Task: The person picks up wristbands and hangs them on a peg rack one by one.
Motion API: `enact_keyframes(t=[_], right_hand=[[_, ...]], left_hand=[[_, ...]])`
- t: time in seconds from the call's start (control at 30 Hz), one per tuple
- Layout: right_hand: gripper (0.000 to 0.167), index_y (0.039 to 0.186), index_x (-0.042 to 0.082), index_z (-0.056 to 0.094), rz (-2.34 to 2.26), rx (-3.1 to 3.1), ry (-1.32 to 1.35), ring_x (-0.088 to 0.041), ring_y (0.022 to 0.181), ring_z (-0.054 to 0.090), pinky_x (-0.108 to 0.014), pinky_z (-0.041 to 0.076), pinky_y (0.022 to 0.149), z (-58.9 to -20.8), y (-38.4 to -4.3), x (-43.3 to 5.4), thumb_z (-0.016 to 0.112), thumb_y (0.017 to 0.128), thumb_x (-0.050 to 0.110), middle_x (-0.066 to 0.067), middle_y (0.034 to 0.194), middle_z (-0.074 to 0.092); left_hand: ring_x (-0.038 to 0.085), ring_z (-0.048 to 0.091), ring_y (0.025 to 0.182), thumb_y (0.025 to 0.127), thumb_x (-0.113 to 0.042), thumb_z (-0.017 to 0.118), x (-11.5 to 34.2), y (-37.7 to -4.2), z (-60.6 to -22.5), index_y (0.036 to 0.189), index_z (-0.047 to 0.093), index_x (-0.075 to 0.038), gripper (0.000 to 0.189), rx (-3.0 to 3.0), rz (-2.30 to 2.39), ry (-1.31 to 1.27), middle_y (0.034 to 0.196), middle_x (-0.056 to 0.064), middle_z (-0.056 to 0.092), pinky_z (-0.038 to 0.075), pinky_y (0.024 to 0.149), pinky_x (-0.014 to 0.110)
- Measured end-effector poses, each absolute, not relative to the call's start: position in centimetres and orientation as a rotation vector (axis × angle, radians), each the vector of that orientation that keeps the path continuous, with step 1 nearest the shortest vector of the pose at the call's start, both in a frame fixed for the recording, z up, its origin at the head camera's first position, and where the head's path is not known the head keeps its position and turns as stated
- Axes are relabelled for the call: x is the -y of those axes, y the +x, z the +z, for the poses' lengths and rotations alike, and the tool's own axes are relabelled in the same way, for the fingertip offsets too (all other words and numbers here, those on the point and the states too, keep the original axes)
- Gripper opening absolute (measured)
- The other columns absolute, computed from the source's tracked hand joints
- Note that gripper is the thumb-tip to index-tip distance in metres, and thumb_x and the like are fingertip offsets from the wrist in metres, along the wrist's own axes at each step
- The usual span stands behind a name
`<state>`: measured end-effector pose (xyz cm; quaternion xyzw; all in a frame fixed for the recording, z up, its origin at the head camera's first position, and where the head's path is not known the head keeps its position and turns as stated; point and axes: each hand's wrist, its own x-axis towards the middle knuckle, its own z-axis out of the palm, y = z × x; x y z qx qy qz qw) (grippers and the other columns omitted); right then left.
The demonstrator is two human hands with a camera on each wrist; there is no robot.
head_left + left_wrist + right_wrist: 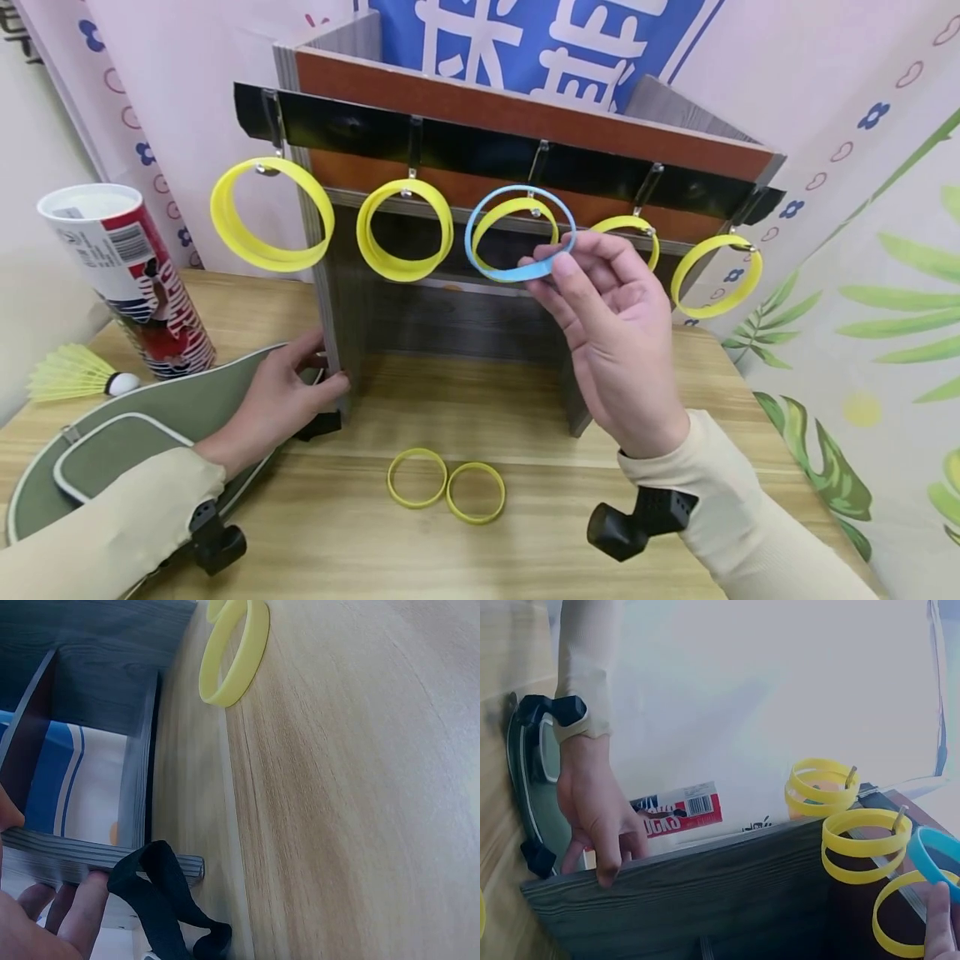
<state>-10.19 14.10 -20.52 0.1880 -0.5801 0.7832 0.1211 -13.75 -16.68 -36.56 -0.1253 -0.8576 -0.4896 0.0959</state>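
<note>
My right hand [611,333] pinches a light blue silicone wristband [521,272] between thumb and fingers, up at the middle hook of a black strip [480,137]. The band's loop overlaps that hook and the yellow wristband hanging there. Yellow wristbands also hang from the other hooks, among them a far-left one [327,225] and a far-right one [756,275]. Low on the left, my left hand [281,400] grips the side panel [67,849] of the grey wooden shelf, thumb on one face and fingers on the other.
Two yellow wristbands lie on the wooden table [360,533], one of them a thin ring [476,522] toward the right. At left are a green racket bag [45,500], a yellow shuttlecock [71,372] and a tall printed tube [131,275]. A black strap [154,900] hangs beside the panel's foot.
</note>
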Motion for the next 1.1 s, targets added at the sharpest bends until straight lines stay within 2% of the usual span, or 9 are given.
enact_keyframes(t=[0.3, 0.53, 0.6, 0.73, 0.8, 1.0, 1.1], right_hand=[[0.017, 0.112, 0.009, 0.062, 2.260, 1.671, 0.459, -0.013, 0.100, 0.072, -0.031, 0.062, 0.091, -20.7, -10.3, -13.6, 0.056, 0.103, -0.004, -0.001, 0.100, 0.073], [0.017, 0.113, 0.009, 0.062, 2.251, 1.712, 0.410, -0.011, 0.097, 0.071, -0.032, 0.063, 0.091, -21.1, -10.2, -13.7, 0.057, 0.103, -0.004, 0.000, 0.100, 0.071], [0.017, 0.113, 0.009, 0.062, 2.258, 1.734, 0.414, -0.011, 0.097, 0.071, -0.032, 0.062, 0.092, -21.2, -10.2, -13.7, 0.056, 0.103, -0.004, 0.000, 0.101, 0.070], [0.017, 0.115, 0.008, 0.062, 2.279, 1.762, 0.418, -0.012, 0.099, 0.071, -0.033, 0.062, 0.094, -21.5, -10.3, -13.9, 0.055, 0.104, -0.003, 0.000, 0.103, 0.071], [0.018, 0.115, 0.007, 0.062, 2.290, 1.770, 0.419, -0.013, 0.101, 0.072, -0.033, 0.061, 0.095, -21.6, -10.3, -14.0, 0.055, 0.103, -0.004, -0.001, 0.104, 0.072], [0.019, 0.119, 0.006, 0.061, 2.303, 1.808, 0.445, -0.013, 0.103, 0.072, -0.034, 0.060, 0.098, -21.9, -10.2, -14.3, 0.053, 0.104, -0.004, 0.000, 0.107, 0.073], [0.021, 0.121, 0.005, 0.060, 2.306, 1.819, 0.464, -0.013, 0.104, 0.072, -0.034, 0.060, 0.099, -22.0, -10.2, -14.4, 0.053, 0.104, -0.005, 0.000, 0.108, 0.073]], left_hand=[[-0.007, 0.057, 0.104, 0.096, -0.012, 0.069, 16.6, -13.8, -36.5, 0.151, 0.056, -0.013, 0.057, 2.564, -1.453, -0.356, 0.134, 0.016, 0.070, 0.051, 0.083, 0.015], [0.025, 0.063, 0.116, 0.096, -0.013, 0.070, 16.6, -13.8, -36.4, 0.152, 0.054, -0.013, 0.059, 2.579, -1.447, -0.348, 0.136, 0.018, 0.069, 0.051, 0.082, 0.014], [0.024, 0.063, 0.116, 0.096, -0.013, 0.070, 16.6, -13.7, -36.4, 0.153, 0.054, -0.013, 0.059, 2.580, -1.448, -0.345, 0.136, 0.018, 0.069, 0.051, 0.081, 0.013], [0.007, 0.061, 0.109, 0.096, -0.013, 0.070, 16.6, -13.7, -36.4, 0.152, 0.054, -0.014, 0.059, 2.575, -1.442, -0.341, 0.135, 0.017, 0.069, 0.051, 0.081, 0.013], [0.003, 0.060, 0.108, 0.096, -0.013, 0.070, 16.6, -13.7, -36.4, 0.152, 0.054, -0.014, 0.059, 2.577, -1.440, -0.343, 0.135, 0.017, 0.069, 0.052, 0.083, 0.015], [0.024, 0.064, 0.114, 0.096, -0.013, 0.070, 16.5, -13.8, -36.4, 0.152, 0.054, -0.013, 0.058, 2.582, -1.423, -0.358, 0.135, 0.018, 0.069, 0.053, 0.084, 0.017], [0.027, 0.064, 0.114, 0.096, -0.013, 0.070, 16.5, -13.8, -36.4, 0.152, 0.055, -0.014, 0.058, 2.582, -1.416, -0.355, 0.135, 0.018, 0.069, 0.052, 0.084, 0.016]])
